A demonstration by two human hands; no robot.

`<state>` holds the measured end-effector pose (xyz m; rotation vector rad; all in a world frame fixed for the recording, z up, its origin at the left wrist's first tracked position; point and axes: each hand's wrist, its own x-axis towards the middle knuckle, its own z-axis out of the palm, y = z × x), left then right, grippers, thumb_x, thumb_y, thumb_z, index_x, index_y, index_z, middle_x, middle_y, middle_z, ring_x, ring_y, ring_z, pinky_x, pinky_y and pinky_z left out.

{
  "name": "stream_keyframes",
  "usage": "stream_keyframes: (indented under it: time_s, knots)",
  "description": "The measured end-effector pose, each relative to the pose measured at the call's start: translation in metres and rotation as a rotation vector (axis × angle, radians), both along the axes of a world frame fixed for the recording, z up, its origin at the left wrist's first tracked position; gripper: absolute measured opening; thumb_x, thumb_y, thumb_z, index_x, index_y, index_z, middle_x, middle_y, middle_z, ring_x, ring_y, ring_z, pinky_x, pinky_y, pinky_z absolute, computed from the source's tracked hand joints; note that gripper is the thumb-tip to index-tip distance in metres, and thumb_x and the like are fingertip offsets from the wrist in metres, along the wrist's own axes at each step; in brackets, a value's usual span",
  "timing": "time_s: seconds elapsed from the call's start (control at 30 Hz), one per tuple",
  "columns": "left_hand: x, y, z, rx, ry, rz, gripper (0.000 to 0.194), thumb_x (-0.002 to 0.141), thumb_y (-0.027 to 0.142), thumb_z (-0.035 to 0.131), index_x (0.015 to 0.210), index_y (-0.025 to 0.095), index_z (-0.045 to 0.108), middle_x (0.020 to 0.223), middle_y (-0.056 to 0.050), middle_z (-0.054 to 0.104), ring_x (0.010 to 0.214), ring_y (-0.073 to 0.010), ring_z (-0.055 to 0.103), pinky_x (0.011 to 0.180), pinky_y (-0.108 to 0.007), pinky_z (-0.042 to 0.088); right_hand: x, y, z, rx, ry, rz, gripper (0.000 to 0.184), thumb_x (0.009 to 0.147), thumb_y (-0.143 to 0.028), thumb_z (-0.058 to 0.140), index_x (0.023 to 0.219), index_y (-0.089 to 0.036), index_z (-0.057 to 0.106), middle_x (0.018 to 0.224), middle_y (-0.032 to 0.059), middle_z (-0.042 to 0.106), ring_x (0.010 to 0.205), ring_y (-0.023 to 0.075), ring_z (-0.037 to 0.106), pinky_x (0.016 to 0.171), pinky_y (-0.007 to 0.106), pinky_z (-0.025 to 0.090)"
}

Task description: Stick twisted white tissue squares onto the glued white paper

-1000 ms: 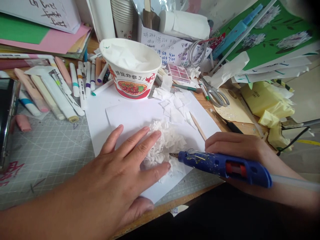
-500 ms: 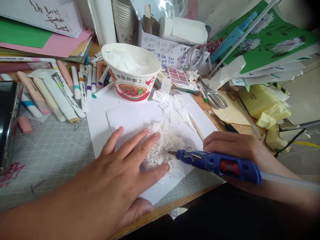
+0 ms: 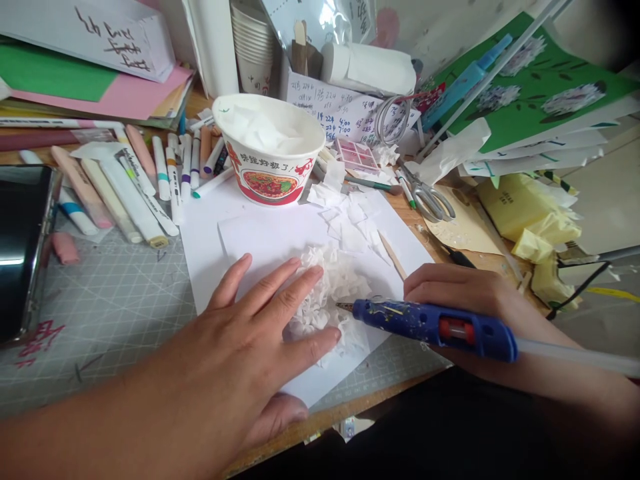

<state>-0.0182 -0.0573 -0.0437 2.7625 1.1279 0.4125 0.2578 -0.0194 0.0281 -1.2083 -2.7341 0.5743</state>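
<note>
My left hand (image 3: 250,333) lies with its fingers spread, the fingertips resting on a crumpled cluster of white paper (image 3: 327,287). My right hand (image 3: 465,293) is wrapped round a blue hot glue gun (image 3: 400,320) with a clear glue stick coming out of its back end. The glue gun's metal tip points left, at the right side of the paper cluster; whether it touches cannot be made out. Under the cluster are white paper sheets (image 3: 260,233). Several torn white paper pieces (image 3: 350,220) lie just beyond it, beside a thin wooden stick (image 3: 393,255).
A paper bowl (image 3: 273,187) with white paper pieces inside stands behind the sheets. Several markers (image 3: 120,193) and a dark phone-like device (image 3: 25,247) are at left. Scissors (image 3: 433,197) lie at right, near yellow packaging (image 3: 525,213). Paper cups (image 3: 253,53) stand at the back.
The whole view has shifted slightly, so the things at left appear a little further right. Both hands keep nearly the same place at the paper cluster, the glue gun still held.
</note>
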Motion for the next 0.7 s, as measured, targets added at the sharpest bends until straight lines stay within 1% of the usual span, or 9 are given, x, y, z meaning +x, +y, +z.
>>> stream_keyframes:
  time_s: [0.07,0.1,0.17,0.23,0.33,0.4,0.47,0.57,0.7]
  knots:
    - [0.0001,0.0002,0.0,-0.001,-0.001,-0.003,0.058,0.074,0.067,0.06,0.126,0.045,0.051,0.153,-0.006,0.029,0.138,-0.0347,0.028,0.109,-0.064,0.012,-0.0002,0.0003,-0.0021,-0.039,-0.071,-0.008,0.014,0.074,-0.014,0.057,0.067,-0.019,0.047,0.073,0.0011,0.05,0.063,0.0131,0.047,0.057,0.028,0.034]
    - [0.0,0.0001,-0.0002,-0.005,-0.002,-0.006,0.058,0.073,0.067,0.06,0.126,0.045,0.051,0.153,-0.006,0.029,0.138,-0.0347,0.028,0.109,-0.064,0.013,0.0002,0.0006,-0.0035,-0.025,-0.098,-0.018,0.016,0.074,-0.014,0.056,0.064,-0.02,0.044,0.071,0.0006,0.047,0.061,0.0129,0.044,0.056,0.029,0.032]
    - [-0.0003,-0.0004,-0.001,-0.01,-0.011,-0.01,0.058,0.073,0.066,0.062,0.126,0.044,0.051,0.154,-0.005,0.028,0.138,-0.0351,0.028,0.109,-0.065,0.013,0.0012,0.0013,-0.006,0.052,-0.112,-0.037,0.02,0.074,-0.016,0.055,0.061,-0.02,0.039,0.067,-0.0003,0.042,0.058,0.0126,0.04,0.054,0.029,0.029]
    - [-0.0003,-0.0011,-0.0018,-0.002,-0.028,-0.01,0.06,0.072,0.064,0.064,0.127,0.043,0.051,0.154,-0.003,0.027,0.138,-0.0356,0.028,0.11,-0.064,0.011,0.0015,0.0019,-0.0065,0.083,-0.095,-0.022,0.022,0.075,-0.018,0.054,0.06,-0.02,0.038,0.065,-0.0004,0.04,0.057,0.0126,0.038,0.052,0.029,0.027]
    - [0.0009,-0.0011,-0.0011,0.005,-0.045,-0.004,0.061,0.07,0.061,0.068,0.125,0.042,0.053,0.154,-0.002,0.029,0.137,-0.0365,0.029,0.109,-0.065,0.012,-0.0005,0.0022,-0.0034,0.002,-0.058,-0.001,0.017,0.076,-0.019,0.056,0.064,-0.02,0.045,0.07,0.0015,0.047,0.06,0.0132,0.043,0.054,0.028,0.032]
    - [0.0021,0.0,0.0013,-0.007,-0.037,-0.004,0.059,0.069,0.059,0.07,0.123,0.042,0.055,0.152,-0.004,0.033,0.136,-0.0378,0.031,0.107,-0.068,0.016,-0.0025,0.0024,-0.0011,-0.068,-0.047,0.004,0.009,0.079,-0.019,0.056,0.071,-0.019,0.051,0.079,0.0037,0.054,0.067,0.0142,0.05,0.059,0.028,0.037]
    - [0.0028,0.0013,0.0042,-0.02,-0.027,-0.011,0.059,0.067,0.057,0.072,0.122,0.041,0.056,0.15,-0.007,0.036,0.135,-0.0393,0.033,0.104,-0.07,0.019,-0.0035,0.0026,-0.0008,-0.094,-0.053,-0.003,0.006,0.081,-0.018,0.054,0.075,-0.019,0.054,0.084,0.0046,0.056,0.071,0.0147,0.052,0.062,0.028,0.039]
    - [0.0023,0.0024,0.0064,-0.039,-0.018,-0.03,0.058,0.068,0.054,0.072,0.122,0.04,0.056,0.149,-0.011,0.037,0.136,-0.041,0.031,0.103,-0.072,0.021,-0.0019,0.0038,-0.0044,-0.046,-0.074,-0.03,0.011,0.077,-0.017,0.057,0.068,-0.019,0.05,0.075,0.0024,0.053,0.065,0.0133,0.049,0.058,0.027,0.035]
    - [0.0001,0.0009,0.0027,-0.045,-0.017,-0.034,0.057,0.072,0.053,0.07,0.124,0.04,0.055,0.151,-0.01,0.033,0.138,-0.0408,0.026,0.104,-0.072,0.015,0.0022,0.0054,-0.0085,0.054,-0.114,-0.026,0.022,0.069,-0.016,0.061,0.06,-0.019,0.04,0.067,-0.0008,0.045,0.059,0.0114,0.043,0.054,0.026,0.03]
